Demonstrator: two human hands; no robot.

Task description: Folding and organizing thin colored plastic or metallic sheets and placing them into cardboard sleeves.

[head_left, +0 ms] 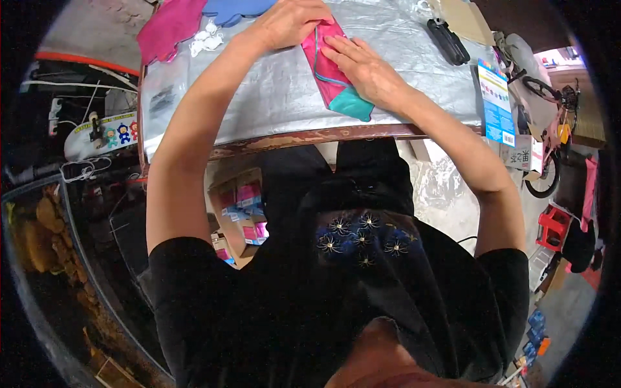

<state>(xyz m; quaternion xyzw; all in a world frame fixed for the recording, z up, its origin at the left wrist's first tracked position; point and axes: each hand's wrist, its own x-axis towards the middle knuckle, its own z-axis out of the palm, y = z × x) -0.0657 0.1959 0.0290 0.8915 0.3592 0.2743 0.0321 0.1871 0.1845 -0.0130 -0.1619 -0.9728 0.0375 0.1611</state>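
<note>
A folded pink cloth piece (pixel 326 57) with a teal end and thin teal edging lies on the silver-covered table (pixel 259 97) in front of me. My left hand (pixel 294 24) is at its far end, the fingers bent and pressed together on the pink fabric. Flat across the right side of the cloth rests my right hand (pixel 367 72), fingers stretched out. The teal end points toward me, near the table's front edge. Part of the pink fabric is hidden beneath both hands.
Magenta fabric (pixel 169 29) and blue fabric (pixel 238 8) lie at the far left, beside a small heap of white pieces (pixel 207 40). A black object (pixel 447 43) lies at the far right. A blue printed package (pixel 497 103) hangs by the right edge. Below stands an open carton (pixel 223 205).
</note>
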